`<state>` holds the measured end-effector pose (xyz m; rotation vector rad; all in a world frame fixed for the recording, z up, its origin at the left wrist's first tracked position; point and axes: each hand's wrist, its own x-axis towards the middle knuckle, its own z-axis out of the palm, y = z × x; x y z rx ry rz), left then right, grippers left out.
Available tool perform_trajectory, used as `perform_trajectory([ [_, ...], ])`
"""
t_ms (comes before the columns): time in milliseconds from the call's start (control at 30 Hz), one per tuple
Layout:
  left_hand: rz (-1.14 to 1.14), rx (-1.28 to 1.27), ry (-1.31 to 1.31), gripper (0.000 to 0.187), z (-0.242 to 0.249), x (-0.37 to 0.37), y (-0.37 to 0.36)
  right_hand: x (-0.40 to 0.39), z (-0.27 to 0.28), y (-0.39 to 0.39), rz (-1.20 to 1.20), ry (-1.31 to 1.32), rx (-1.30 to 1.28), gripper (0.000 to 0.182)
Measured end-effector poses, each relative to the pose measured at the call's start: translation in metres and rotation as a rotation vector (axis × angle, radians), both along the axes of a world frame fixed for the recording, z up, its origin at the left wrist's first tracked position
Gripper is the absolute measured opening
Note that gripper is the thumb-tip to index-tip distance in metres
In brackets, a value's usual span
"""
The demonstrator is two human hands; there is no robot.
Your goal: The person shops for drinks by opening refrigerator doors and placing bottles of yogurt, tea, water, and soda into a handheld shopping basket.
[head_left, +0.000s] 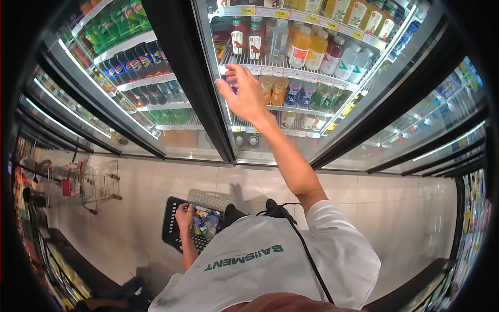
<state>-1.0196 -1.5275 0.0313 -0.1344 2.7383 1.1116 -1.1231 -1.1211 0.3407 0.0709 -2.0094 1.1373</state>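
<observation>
My right hand (244, 96) is stretched out in front of the lit drinks cooler, its fingers curved and apart with nothing in them. It overlaps the lower shelf edge near the dark door frame (189, 67). Just beyond it stand dark red bottles with white labels (254, 39), clear bottles (279, 40) and orange juice bottles (300, 47). Low at my side, my left hand (184, 215) is wrapped round the handle of a black shopping basket (170, 223). Several colourful packaged items (205, 224) lie inside the basket, partly hidden by my forearm and shirt.
Cola bottles (136, 61) and green bottles (112, 28) fill the cooler section on the left. A metal shopping cart (99, 182) stands on the tiled floor (156, 179) at the left. Stocked shelves line both sides; a black strap (312, 260) crosses my shirt.
</observation>
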Motion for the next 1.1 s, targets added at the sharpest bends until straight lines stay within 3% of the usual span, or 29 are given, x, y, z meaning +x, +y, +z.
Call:
perform_trajectory([
  [33, 0.030, 0.193, -0.065, 0.032, -0.002, -0.025, -0.002, -0.014, -0.001, -0.016, -0.016, -0.032, -0.016, 0.046],
  [133, -0.117, 0.269, -0.063, 0.036, 0.021, -0.080, -0.002, -0.050, -0.014, -0.056, -0.076, -0.129, 0.038, 0.051],
  [200, -0.216, 0.340, -0.032, 0.035, 0.007, -0.108, -0.009, -0.060, -0.024, -0.082, -0.319, -0.104, 0.185, 0.050],
  [333, -0.255, 0.482, -0.001, 0.030, -0.012, -0.122, -0.016, -0.081, -0.043, -0.083, -0.445, 0.055, 0.151, 0.031],
  [467, -0.233, 0.579, -0.036, 0.032, -0.003, -0.112, -0.023, -0.071, -0.032, -0.078, -0.370, -0.137, 0.136, 0.030],
  [600, -0.254, 0.555, -0.007, 0.031, 0.032, -0.093, -0.023, -0.055, -0.036, -0.090, -0.406, -0.089, 0.164, 0.030],
  [700, -0.121, 0.688, -0.027, 0.029, 0.028, -0.092, -0.035, 0.000, -0.029, -0.115, -0.342, -0.095, 0.138, 0.029],
  [767, -0.111, 0.615, 0.032, 0.030, 0.038, -0.100, -0.044, 0.043, -0.026, -0.131, -0.297, -0.086, 0.117, 0.027],
  [867, -0.087, 0.684, 0.174, 0.030, 0.092, -0.102, -0.018, 0.102, -0.021, -0.145, -0.224, -0.093, 0.095, 0.025],
  [967, -0.265, 0.766, 0.336, 0.031, 0.151, -0.114, 0.034, 0.158, -0.015, -0.154, -0.164, -0.103, 0.077, 0.024],
  [1100, -0.486, 0.885, 0.515, 0.028, 0.265, -0.117, 0.135, 0.212, -0.016, -0.155, -0.133, -0.137, 0.101, 0.022],
])
